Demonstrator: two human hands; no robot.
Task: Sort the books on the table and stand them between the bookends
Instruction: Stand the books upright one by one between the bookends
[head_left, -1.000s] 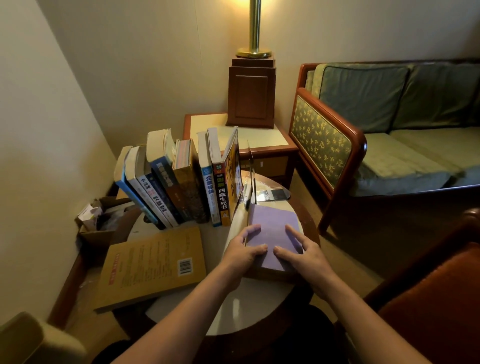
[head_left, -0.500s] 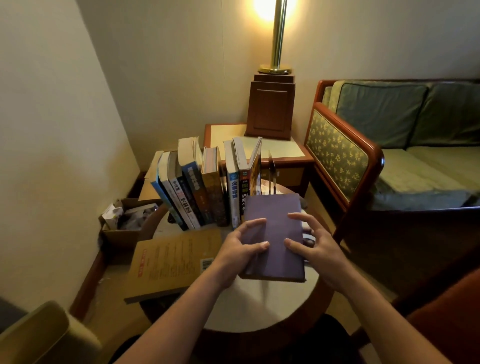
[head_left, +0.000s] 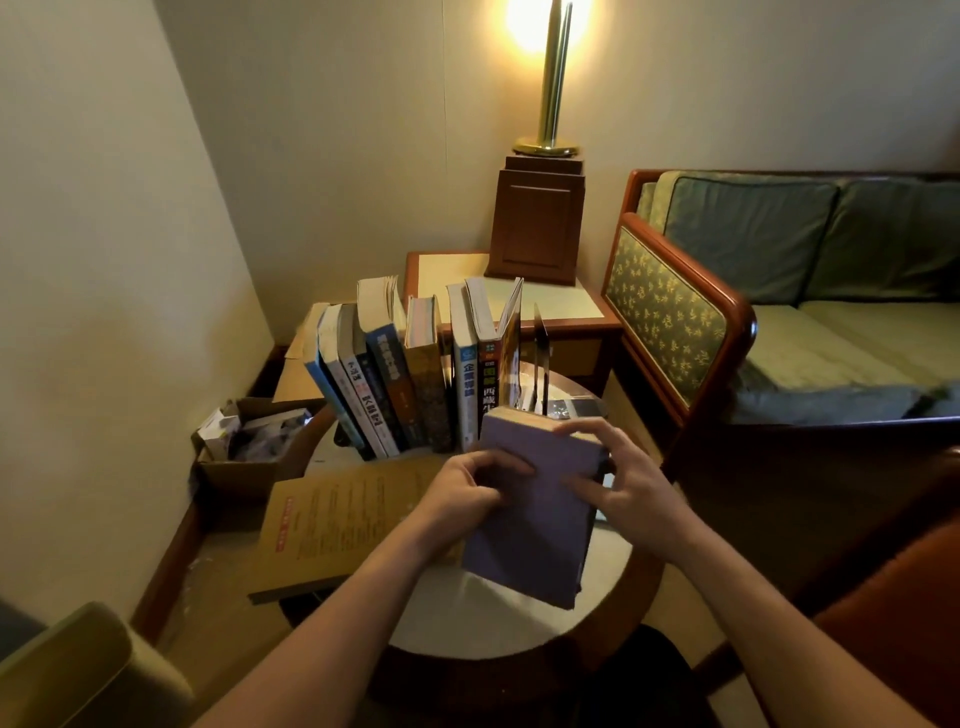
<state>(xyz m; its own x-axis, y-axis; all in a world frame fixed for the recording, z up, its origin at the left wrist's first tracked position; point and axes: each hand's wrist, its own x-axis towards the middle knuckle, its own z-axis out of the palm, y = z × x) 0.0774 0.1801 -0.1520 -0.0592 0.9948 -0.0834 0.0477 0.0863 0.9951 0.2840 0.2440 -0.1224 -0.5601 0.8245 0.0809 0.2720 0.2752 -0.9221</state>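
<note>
**Q:** How many books?
**A:** About seven stand in a row (head_left: 410, 374) at twelve o'clock on the round tabletop (head_left: 498, 629). One yellow book (head_left: 332, 525) lies flat at nine.
**Q:** Any containers?
**A:** One cardboard box (head_left: 249, 462) at ten, holding pale scraps.
**Q:** The hands?
**A:** The left hand (head_left: 467, 483) and right hand (head_left: 623, 483) both clasp one purple book (head_left: 530, 519), tilted over the centre.

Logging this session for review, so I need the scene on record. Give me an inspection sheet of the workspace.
Surface: round table, pale top, partly bare.
Job's things: purple book held tilted; row of books standing, leaning left, bookend at its right; tan book flat, overhanging the table's left edge.
Clutter: cardboard box of papers on the floor, left.
Grips: left hand and right hand both hold the purple book.
Cables: nothing seen.
Surroundings: lamp on side table; sofa at right.
</note>
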